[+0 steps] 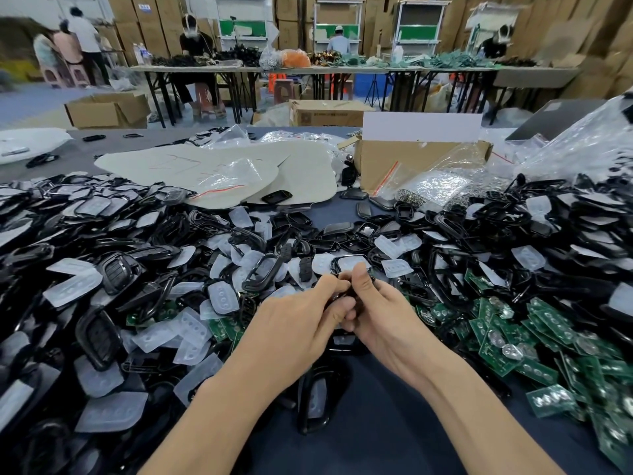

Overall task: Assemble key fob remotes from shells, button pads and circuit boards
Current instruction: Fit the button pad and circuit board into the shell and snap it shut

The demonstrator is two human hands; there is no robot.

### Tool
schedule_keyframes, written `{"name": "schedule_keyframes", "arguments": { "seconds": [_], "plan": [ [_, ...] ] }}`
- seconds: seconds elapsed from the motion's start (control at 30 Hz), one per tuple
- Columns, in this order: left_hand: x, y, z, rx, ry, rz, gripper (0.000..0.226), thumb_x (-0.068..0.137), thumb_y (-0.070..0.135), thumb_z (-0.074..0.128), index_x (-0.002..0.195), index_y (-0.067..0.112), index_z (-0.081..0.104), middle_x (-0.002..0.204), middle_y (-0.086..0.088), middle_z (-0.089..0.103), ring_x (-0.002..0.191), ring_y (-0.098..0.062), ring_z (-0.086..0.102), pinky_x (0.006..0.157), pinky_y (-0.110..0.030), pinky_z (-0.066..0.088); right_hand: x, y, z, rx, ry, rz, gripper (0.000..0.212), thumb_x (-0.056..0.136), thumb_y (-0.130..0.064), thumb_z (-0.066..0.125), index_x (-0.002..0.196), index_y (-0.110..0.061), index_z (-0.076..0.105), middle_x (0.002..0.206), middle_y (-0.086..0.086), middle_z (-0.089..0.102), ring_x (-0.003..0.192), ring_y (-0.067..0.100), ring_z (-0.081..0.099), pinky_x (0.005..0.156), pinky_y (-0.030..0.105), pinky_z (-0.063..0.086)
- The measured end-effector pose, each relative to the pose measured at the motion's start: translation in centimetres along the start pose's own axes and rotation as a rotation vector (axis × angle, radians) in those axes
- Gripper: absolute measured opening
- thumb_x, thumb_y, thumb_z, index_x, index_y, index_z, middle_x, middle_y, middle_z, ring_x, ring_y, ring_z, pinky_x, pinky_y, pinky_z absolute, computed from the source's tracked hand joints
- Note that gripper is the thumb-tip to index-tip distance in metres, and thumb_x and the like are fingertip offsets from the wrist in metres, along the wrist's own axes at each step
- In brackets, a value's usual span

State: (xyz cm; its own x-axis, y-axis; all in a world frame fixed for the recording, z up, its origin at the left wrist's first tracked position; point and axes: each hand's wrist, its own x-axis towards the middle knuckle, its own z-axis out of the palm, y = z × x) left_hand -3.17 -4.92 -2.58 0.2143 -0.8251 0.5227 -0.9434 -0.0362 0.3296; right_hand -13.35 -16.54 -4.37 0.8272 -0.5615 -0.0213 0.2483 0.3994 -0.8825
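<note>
Both hands meet at the table's middle around one small black key fob shell (344, 293), mostly hidden by fingers. My left hand (301, 317) grips it from the left with curled fingers. My right hand (380, 310) grips it from the right, thumb raised on top. Heaps of black shells (113, 272) and translucent white button pads (222, 296) lie to the left and beyond the hands. Green circuit boards (507, 341) with round metal contacts pile up at the right. A black shell frame (315, 395) lies on the dark cloth below my wrists.
A cardboard box (404, 162) and clear plastic bags (442, 180) stand at the back right. Pale flat sheets (301, 166) lie at the back centre. Beyond the table are other tables, people working and stacked cartons.
</note>
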Motion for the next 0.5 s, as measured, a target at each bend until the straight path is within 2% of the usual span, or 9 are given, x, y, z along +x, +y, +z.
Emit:
{"name": "schedule_keyframes", "arguments": {
  "seconds": [0.07, 0.13, 0.17, 0.23, 0.3, 0.37, 0.43, 0.5],
  "plan": [
    [0.03, 0.01, -0.12, 0.01, -0.001, 0.003, 0.036, 0.101, 0.04, 0.04, 0.114, 0.017, 0.064, 0.069, 0.011, 0.065, 0.066, -0.015, 0.059, 0.054, -0.02, 0.037, -0.06, -0.02, 0.02, 0.015, -0.02, -0.001, 0.04, 0.078, -0.052, 0.068, 0.081, -0.012, 0.072, 0.064, 0.001, 0.059, 0.055, 0.009, 0.053, 0.053, 0.021, 0.048],
    [0.04, 0.06, -0.2, 0.018, -0.057, -0.04, 0.042, 0.102, 0.044, 0.032, 0.118, 0.018, 0.061, 0.072, 0.01, 0.064, 0.064, -0.017, 0.063, 0.06, -0.03, 0.051, -0.1, -0.03, 0.01, -0.014, -0.053, -0.008, 0.035, 0.088, -0.047, 0.063, 0.077, -0.016, 0.076, 0.067, 0.002, 0.062, 0.059, 0.01, 0.056, 0.056, 0.022, 0.05],
    [0.03, -0.05, -0.16, 0.034, -0.085, -0.057, 0.048, 0.101, 0.048, 0.026, 0.12, 0.018, 0.059, 0.076, 0.007, 0.065, 0.067, -0.021, 0.064, 0.064, -0.037, 0.053, -0.12, -0.01, 0.07, -0.033, -0.058, -0.015, 0.033, 0.09, -0.044, 0.063, 0.08, -0.015, 0.076, 0.07, 0.002, 0.064, 0.061, 0.01, 0.057, 0.058, 0.023, 0.05],
    [-0.15, -0.38, 0.04, 0.008, -0.097, -0.085, 0.05, 0.1, 0.05, 0.021, 0.121, 0.02, 0.055, 0.08, 0.002, 0.067, 0.071, -0.024, 0.065, 0.068, -0.042, 0.052, -0.08, 0.09, 0.29, -0.057, -0.047, -0.035, 0.035, 0.085, -0.042, 0.068, 0.093, -0.008, 0.07, 0.075, 0.002, 0.066, 0.065, 0.011, 0.06, 0.059, 0.023, 0.051],
    [-0.25, -0.47, 0.28, -0.196, -0.048, -0.149, 0.034, 0.102, 0.043, 0.034, 0.117, 0.022, 0.057, 0.079, 0.003, 0.068, 0.072, -0.02, 0.066, 0.071, -0.041, 0.052, 0.07, 0.23, 0.44, -0.068, -0.016, -0.054, 0.042, 0.084, -0.04, 0.069, 0.105, -0.005, 0.063, 0.077, 0.003, 0.068, 0.067, 0.011, 0.061, 0.06, 0.023, 0.052],
    [-0.16, -0.42, 0.51, -0.439, 0.013, -0.269, 0.016, 0.103, 0.033, 0.048, 0.113, 0.028, 0.059, 0.08, 0.006, 0.07, 0.073, -0.011, 0.068, 0.076, -0.035, 0.054, 0.14, 0.3, 0.4, -0.055, 0.011, -0.08, 0.04, 0.088, -0.034, 0.064, 0.115, -0.005, 0.06, 0.082, 0.005, 0.069, 0.068, 0.012, 0.062, 0.061, 0.025, 0.053],
    [0.05, -0.34, 0.55, -0.602, 0.05, -0.371, 0.011, 0.101, 0.029, 0.055, 0.11, 0.033, 0.059, 0.086, 0.01, 0.073, 0.078, -0.007, 0.07, 0.078, -0.026, 0.055, 0.1, 0.18, 0.29, -0.062, 0.025, -0.112, 0.041, 0.089, -0.032, 0.061, 0.121, -0.007, 0.059, 0.09, 0.007, 0.072, 0.072, 0.014, 0.063, 0.065, 0.027, 0.054],
    [0.25, -0.28, 0.45, -0.721, 0.058, -0.409, 0.012, 0.1, 0.026, 0.058, 0.112, 0.03, 0.059, 0.09, 0.007, 0.074, 0.082, -0.008, 0.07, 0.077, -0.02, 0.053, -0.04, -0.01, 0.22, -0.077, 0.017, -0.139, 0.04, 0.09, -0.032, 0.061, 0.123, -0.01, 0.06, 0.098, 0.006, 0.074, 0.077, 0.014, 0.064, 0.069, 0.025, 0.054]
  ]
}}
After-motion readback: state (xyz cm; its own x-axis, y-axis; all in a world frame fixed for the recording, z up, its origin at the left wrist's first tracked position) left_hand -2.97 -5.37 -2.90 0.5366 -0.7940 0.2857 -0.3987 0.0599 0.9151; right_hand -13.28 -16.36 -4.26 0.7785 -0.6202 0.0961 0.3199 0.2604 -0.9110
